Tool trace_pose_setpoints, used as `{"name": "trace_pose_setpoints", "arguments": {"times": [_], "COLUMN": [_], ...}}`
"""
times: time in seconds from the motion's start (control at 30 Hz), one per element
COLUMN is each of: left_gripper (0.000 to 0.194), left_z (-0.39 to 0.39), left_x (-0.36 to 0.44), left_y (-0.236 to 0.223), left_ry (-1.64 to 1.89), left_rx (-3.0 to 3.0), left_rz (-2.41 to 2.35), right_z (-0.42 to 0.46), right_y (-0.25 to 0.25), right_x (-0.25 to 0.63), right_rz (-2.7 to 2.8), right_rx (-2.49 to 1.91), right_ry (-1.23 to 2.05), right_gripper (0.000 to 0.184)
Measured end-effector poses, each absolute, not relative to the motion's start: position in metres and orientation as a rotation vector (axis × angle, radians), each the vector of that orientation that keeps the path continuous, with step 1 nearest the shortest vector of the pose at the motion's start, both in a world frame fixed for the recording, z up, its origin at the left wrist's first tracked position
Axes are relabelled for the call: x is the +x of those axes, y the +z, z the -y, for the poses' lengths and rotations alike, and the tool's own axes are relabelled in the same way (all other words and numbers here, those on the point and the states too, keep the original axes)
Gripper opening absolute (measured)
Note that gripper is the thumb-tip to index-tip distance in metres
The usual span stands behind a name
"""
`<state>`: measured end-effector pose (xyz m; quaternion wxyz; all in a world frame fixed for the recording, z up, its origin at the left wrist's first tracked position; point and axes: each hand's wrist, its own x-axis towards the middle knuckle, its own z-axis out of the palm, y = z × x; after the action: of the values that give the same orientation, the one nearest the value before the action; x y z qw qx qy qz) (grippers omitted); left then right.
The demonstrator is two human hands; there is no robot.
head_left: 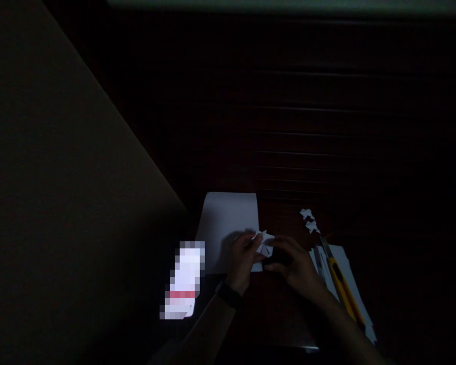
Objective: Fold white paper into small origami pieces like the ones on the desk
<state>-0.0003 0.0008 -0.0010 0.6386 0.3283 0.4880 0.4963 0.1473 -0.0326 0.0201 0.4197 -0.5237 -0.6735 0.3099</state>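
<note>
My left hand (245, 256), with a dark band on its wrist, pinches a small folded white paper piece (265, 245) that has pointed corners. Close against the right side of this piece is my right hand (294, 263), its thumb and fingers apart. The right fingertips reach the paper's edge; whether they press on it is hard to see in the dim light. Beneath the left hand lies a large white paper sheet (230, 215). Two or so small folded paper pieces (309, 221) rest on the dark table beyond the right hand.
At right, a yellow utility knife (342, 284) with its blade showing lies on a stack of white paper (359, 289), beside a slim pen-like item (319, 261). A bright, blurred-out screen (184, 281) glows at left. A wall (79, 177) borders the left side.
</note>
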Motion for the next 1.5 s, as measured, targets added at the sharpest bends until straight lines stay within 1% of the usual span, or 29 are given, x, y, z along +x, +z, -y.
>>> {"name": "trace_pose_setpoints", "arguments": {"times": [0.13, 0.23, 0.37, 0.6, 0.77, 0.87, 1.1, 1.27, 1.5], "left_gripper": [0.034, 0.034, 0.036, 0.035, 0.034, 0.033, 0.029, 0.03, 0.036], "left_z": [0.002, 0.003, 0.003, 0.003, 0.001, 0.0, 0.0, 0.002, 0.001], "left_x": [0.001, 0.002, 0.002, 0.001, 0.001, 0.002, 0.003, 0.002, 0.001], "left_y": [0.004, 0.008, 0.01, 0.014, 0.013, 0.009, 0.005, 0.001, 0.004], "left_ry": [1.128, 1.129, 1.07, 1.026, 1.027, 1.026, 1.024, 0.949, 0.995], "left_rx": [0.683, 0.659, 0.698, 0.774, 0.996, 1.035, 0.965, 0.865, 0.902], "left_rz": [-1.025, -0.996, -0.945, -0.997, -1.074, -1.108, -1.107, -1.063, -1.063], "right_z": [0.03, 0.028, 0.028, 0.03, 0.028, 0.028, 0.029, 0.029, 0.029], "right_y": [0.017, 0.015, 0.016, 0.018, 0.019, 0.019, 0.015, 0.013, 0.013], "right_x": [0.149, 0.153, 0.156, 0.156, 0.157, 0.157, 0.159, 0.16, 0.158], "right_rz": [1.702, 1.687, 1.69, 1.631, 1.579, 1.606, 1.674, 1.665, 1.695], "right_rx": [-1.309, -1.313, -1.321, -1.374, -1.344, -1.312, -1.323, -1.357, -1.383], "right_ry": [0.748, 0.735, 0.769, 0.806, 0.841, 0.806, 0.719, 0.646, 0.645], "right_gripper": [0.028, 0.023, 0.024, 0.026, 0.018, 0.016, 0.019, 0.021, 0.017]}}
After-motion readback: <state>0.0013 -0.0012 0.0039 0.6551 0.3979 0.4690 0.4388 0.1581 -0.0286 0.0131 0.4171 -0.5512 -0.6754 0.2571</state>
